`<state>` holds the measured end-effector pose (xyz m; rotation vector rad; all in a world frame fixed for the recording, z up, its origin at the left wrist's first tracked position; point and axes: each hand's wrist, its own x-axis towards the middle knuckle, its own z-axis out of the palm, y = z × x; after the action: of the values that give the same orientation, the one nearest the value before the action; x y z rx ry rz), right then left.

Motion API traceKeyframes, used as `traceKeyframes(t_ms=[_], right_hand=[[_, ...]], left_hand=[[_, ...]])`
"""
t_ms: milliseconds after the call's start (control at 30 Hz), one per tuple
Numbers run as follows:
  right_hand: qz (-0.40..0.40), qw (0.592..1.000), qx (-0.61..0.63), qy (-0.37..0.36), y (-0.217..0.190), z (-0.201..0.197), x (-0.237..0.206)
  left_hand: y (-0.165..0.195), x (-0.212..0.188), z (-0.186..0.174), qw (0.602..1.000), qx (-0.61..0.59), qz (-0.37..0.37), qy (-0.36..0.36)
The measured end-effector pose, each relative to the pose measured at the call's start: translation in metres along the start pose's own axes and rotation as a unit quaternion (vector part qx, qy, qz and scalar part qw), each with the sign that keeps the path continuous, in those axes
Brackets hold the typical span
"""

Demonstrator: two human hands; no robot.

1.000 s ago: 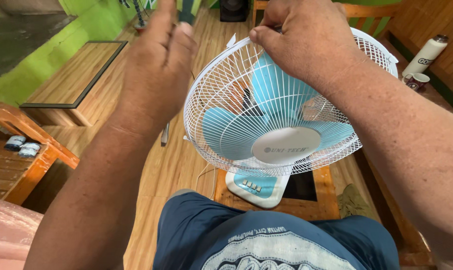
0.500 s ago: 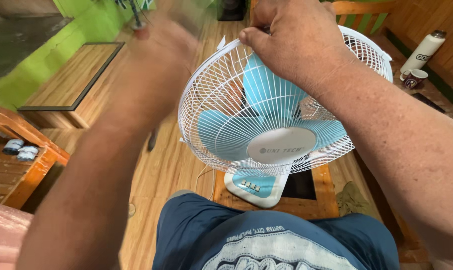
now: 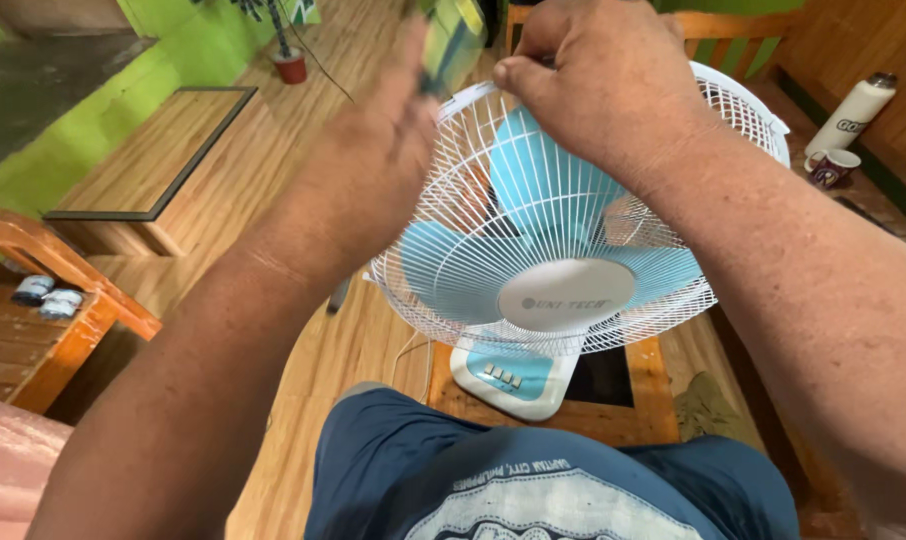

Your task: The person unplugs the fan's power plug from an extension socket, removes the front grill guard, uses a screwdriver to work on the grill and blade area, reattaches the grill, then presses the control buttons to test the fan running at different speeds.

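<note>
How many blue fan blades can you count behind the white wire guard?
3: one blue blade at the top below the right hand, one at lower left, one at right. The hands may hide more.

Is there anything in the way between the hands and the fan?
Nothing visible is. The right hand already pinches the top rim of the fan's white wire guard. The left hand is raised beside that rim, holding a blurred green and yellow tool close to it, with only air between.
</note>
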<state>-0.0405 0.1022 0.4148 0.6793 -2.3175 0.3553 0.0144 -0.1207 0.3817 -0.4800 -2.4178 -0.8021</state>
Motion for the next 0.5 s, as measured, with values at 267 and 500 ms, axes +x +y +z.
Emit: traceKeyframes(t_ms=[267,500], right_hand=[[-0.033,0.998,-0.038,0.034,-0.005,-0.006,0.003],[0.027,0.999,-0.010,-0.039,0.003,0.000,-0.005]], left_hand=[[0.013,0.002,0.003,0.995,-0.015,0.095,-0.009],[0.003,-0.007,0.005,0.996,0.012,0.083,-0.014]])
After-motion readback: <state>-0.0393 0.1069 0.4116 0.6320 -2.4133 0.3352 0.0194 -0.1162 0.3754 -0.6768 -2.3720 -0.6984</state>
